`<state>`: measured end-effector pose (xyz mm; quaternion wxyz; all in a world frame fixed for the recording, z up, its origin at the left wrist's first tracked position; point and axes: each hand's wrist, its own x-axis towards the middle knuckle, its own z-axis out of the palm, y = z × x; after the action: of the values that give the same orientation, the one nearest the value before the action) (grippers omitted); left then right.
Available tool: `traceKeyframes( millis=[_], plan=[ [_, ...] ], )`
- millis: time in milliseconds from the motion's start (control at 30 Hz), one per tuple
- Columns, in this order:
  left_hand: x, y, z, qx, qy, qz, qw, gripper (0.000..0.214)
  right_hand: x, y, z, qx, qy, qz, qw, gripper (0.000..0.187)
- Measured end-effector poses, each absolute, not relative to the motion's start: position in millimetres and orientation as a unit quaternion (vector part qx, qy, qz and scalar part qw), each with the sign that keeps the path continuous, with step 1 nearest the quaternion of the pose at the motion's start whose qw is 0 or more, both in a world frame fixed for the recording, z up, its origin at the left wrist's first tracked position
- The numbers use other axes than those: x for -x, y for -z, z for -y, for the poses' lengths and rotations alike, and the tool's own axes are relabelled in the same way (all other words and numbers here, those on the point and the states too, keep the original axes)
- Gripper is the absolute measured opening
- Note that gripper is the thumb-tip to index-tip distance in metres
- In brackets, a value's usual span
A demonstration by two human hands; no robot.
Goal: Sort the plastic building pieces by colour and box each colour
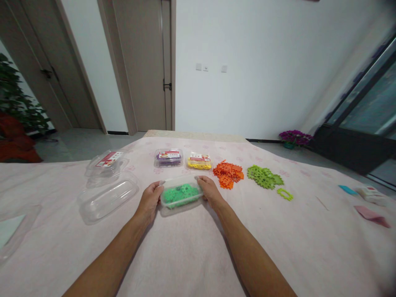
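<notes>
A clear plastic box (165, 211) with green toothed plastic pieces (181, 194) inside is between my hands, near the middle of the cloth. My left hand (151, 200) grips its left end, and my right hand (209, 190) grips the right end. Behind it stand two labelled clear boxes, one with purple pieces (168, 157) and one with yellow pieces (199, 161). To the right lie a loose heap of orange pieces (228, 173) and a heap of olive-green pieces (264, 176).
Left of my hands are an open clear tray (107, 200) and stacked clear boxes (107, 163). A yellow-green ring-shaped piece (285, 194), a thin stick (322, 203), a pink cloth (371, 215), a blue item (347, 189) and a white pack (372, 195) lie rightward.
</notes>
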<state>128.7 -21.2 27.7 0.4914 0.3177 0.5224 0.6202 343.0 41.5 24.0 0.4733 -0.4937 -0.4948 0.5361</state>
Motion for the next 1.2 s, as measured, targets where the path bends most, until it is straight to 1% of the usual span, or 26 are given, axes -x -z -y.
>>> traceKeyframes(
  millis=[100,167,267,333,367,433,600,733,867,933,1067,1133,1200],
  plan=[
    [-123,-27,21,-0.362,-0.576,-0.571,0.46,0.06,-344,-22,-38,0.493,-0.571,0.464,0.465,0.034],
    [-117,-27,18,-0.41,-0.553,-0.611,0.391,0.064,-345,-22,-36,0.484,-0.593,0.449,0.461,0.038],
    [-111,-27,10,-0.51,-0.522,-0.633,0.258,0.062,-346,-23,-36,0.473,-0.596,0.455,0.462,0.038],
    [-110,-24,6,-0.57,-0.497,-0.614,0.226,0.06,-346,-23,-36,0.472,-0.582,0.475,0.462,0.036],
    [-110,-23,4,-0.585,-0.492,-0.602,0.233,0.059,-346,-24,-37,0.473,-0.576,0.483,0.46,0.035],
    [-113,-19,2,-0.582,-0.489,-0.587,0.278,0.061,-345,-25,-38,0.475,-0.571,0.488,0.459,0.034],
    [-121,-20,6,-0.519,-0.511,-0.575,0.373,0.061,-342,-25,-38,0.492,-0.553,0.479,0.472,0.029],
    [-125,-33,14,-0.433,-0.537,-0.572,0.444,0.066,-341,-21,-36,0.468,-0.561,0.457,0.507,0.03],
    [-128,-50,23,-0.387,-0.503,-0.523,0.569,0.053,-343,-19,-33,0.437,-0.575,0.416,0.552,0.032],
    [-131,-57,26,-0.367,-0.477,-0.502,0.621,0.051,-345,-19,-31,0.425,-0.574,0.4,0.575,0.034],
    [-136,-58,25,-0.336,-0.49,-0.49,0.637,0.045,-350,-20,-29,0.387,-0.572,0.394,0.607,0.042],
    [-137,-53,22,-0.317,-0.501,-0.487,0.641,0.041,-352,-19,-29,0.371,-0.583,0.395,0.606,0.043],
    [-136,-49,19,-0.269,-0.488,-0.49,0.67,0.039,-353,-17,-31,0.366,-0.595,0.391,0.6,0.043]
  ],
)
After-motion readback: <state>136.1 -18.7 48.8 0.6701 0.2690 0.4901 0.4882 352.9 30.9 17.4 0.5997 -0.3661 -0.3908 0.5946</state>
